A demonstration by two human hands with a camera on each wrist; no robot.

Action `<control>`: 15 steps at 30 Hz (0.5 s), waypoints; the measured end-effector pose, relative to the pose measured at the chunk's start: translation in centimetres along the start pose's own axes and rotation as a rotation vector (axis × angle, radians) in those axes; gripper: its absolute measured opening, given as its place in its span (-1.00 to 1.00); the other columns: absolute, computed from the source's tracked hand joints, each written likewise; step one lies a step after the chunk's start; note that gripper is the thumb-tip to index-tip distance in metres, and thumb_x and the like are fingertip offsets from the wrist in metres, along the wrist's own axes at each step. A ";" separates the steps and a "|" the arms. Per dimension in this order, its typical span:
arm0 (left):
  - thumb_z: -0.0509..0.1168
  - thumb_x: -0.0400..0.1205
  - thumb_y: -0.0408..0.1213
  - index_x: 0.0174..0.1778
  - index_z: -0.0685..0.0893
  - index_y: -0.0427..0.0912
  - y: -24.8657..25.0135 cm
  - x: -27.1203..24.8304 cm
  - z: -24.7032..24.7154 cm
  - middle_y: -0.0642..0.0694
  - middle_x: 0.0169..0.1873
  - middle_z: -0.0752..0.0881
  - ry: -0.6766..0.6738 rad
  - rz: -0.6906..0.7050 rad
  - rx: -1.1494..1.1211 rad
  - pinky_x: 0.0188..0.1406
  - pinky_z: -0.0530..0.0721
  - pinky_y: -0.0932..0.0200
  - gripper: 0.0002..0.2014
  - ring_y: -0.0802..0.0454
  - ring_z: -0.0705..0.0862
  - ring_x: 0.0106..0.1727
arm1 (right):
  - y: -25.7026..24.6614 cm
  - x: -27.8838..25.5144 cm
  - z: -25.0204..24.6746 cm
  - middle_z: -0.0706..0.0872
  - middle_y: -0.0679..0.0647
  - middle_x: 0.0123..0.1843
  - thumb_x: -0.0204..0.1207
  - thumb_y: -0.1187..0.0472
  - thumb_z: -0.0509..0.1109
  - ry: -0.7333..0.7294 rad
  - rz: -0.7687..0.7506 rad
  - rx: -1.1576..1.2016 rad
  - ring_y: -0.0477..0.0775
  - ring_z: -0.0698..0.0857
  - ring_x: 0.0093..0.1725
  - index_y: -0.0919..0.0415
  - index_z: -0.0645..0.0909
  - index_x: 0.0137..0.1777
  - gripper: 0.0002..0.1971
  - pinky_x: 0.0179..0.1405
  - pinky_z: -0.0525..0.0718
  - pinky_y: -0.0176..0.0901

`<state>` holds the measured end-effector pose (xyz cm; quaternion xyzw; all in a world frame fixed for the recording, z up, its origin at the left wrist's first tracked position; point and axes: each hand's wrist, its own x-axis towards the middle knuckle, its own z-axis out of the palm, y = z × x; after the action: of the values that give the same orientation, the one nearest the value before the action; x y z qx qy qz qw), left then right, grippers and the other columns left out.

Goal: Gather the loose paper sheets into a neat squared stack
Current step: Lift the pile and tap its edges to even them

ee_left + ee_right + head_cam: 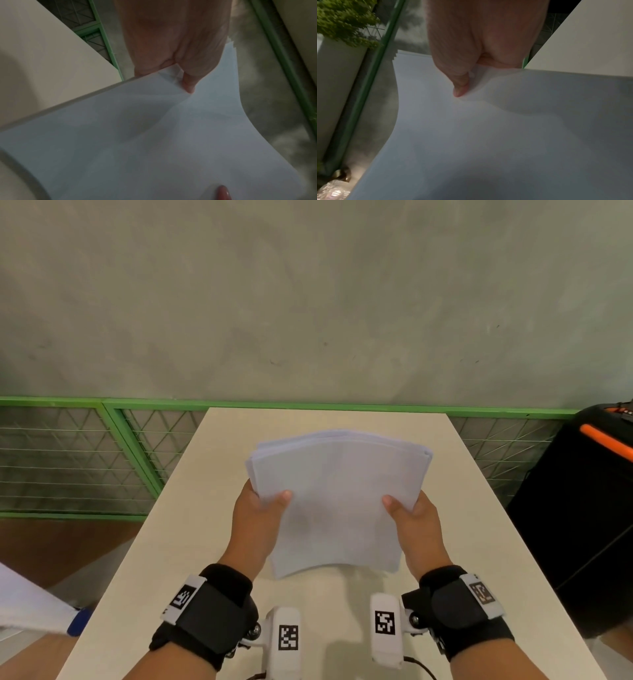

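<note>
A stack of white paper sheets is held over the beige table, bowed across its width, its near edge close to the tabletop. My left hand grips the stack's left side, thumb on top, fingers hidden underneath. My right hand grips the right side the same way. At the far edge the sheets are slightly fanned. In the left wrist view the left hand pinches the paper sheets. Likewise in the right wrist view, the right hand pinches the paper sheets.
A green-framed mesh fence runs behind the table, under a grey wall. A black case with an orange handle stands to the right. Something white with a blue part lies at the lower left. A plant shows in the right wrist view.
</note>
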<state>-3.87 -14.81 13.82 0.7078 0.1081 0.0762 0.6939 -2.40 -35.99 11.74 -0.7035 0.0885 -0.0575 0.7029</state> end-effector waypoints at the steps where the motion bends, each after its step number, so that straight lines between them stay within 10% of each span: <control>1: 0.34 0.35 -0.21 0.09 0.63 -0.10 0.3 0.0 0.0 -0.12 0.00 0.76 0.001 0.012 -0.002 0.10 0.69 -0.18 -0.63 -0.19 0.73 0.06 | -0.2 0.1 0.0 0.71 0.04 -0.08 0.51 0.33 0.35 0.002 -0.009 0.006 0.25 0.68 0.04 -0.11 0.56 -0.14 -0.76 0.16 0.65 0.18; 8: 0.47 0.26 -0.11 0.25 0.57 -0.19 1.0 0.4 -0.2 -0.24 0.15 0.73 -0.016 0.034 -0.007 0.18 0.69 -0.21 -0.38 -0.23 0.72 0.16 | -1.1 0.3 0.1 0.72 0.09 0.13 0.21 0.18 0.47 -0.019 -0.052 0.031 0.20 0.71 0.16 -0.20 0.53 0.02 -0.60 0.19 0.68 0.23; 15: 0.48 0.28 -0.18 0.24 0.53 -0.19 1.1 0.8 -0.1 -0.25 0.18 0.70 -0.013 0.056 -0.027 0.20 0.68 -0.21 -0.41 -0.22 0.70 0.18 | -1.4 0.0 0.2 0.62 -0.04 0.10 0.40 0.42 0.40 0.027 -0.103 -0.056 0.11 0.63 0.15 -0.01 0.32 0.37 -0.40 0.27 0.63 0.20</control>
<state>-3.08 -14.49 14.92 0.7016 0.0830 0.0925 0.7017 -2.31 -35.78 13.14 -0.7256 0.0634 -0.1004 0.6778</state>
